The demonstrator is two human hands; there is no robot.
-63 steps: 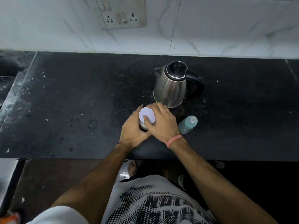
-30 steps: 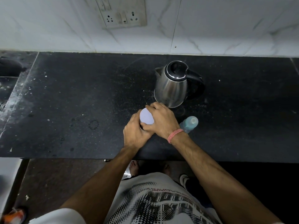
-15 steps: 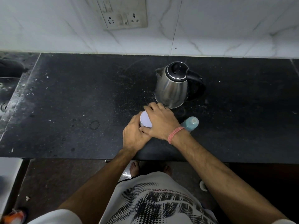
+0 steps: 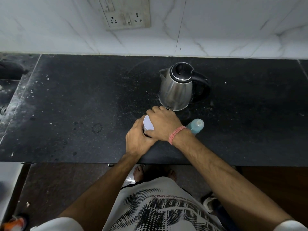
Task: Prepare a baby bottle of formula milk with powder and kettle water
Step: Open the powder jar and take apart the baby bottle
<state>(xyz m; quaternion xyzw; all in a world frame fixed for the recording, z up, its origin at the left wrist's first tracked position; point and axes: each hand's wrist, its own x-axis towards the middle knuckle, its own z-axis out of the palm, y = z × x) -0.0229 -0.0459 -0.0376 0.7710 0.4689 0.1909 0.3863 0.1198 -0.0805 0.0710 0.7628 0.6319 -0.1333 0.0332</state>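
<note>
Powder tin (image 4: pixel 148 124) just before the kettle (image 4: pixel 175 88): left hand (image 4: pixel 139 139) grips its wall, right hand (image 4: pixel 162 125) clamps the lid; rigid, probably light and smooth.

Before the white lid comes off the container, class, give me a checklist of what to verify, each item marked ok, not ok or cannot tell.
1. Left hand grips the body of the small round container: ok.
2. Right hand curls over the container's flat white lid: ok.
3. Lid already loosened: cannot tell.
4. Stainless steel kettle with black lid and handle stands upright on the black stone counter, apart from the hands: ok.
5. Pale blue capped baby bottle within reach, beside the right wrist: ok.
6. Bottle open and ready for powder: not ok, cap on.
</note>
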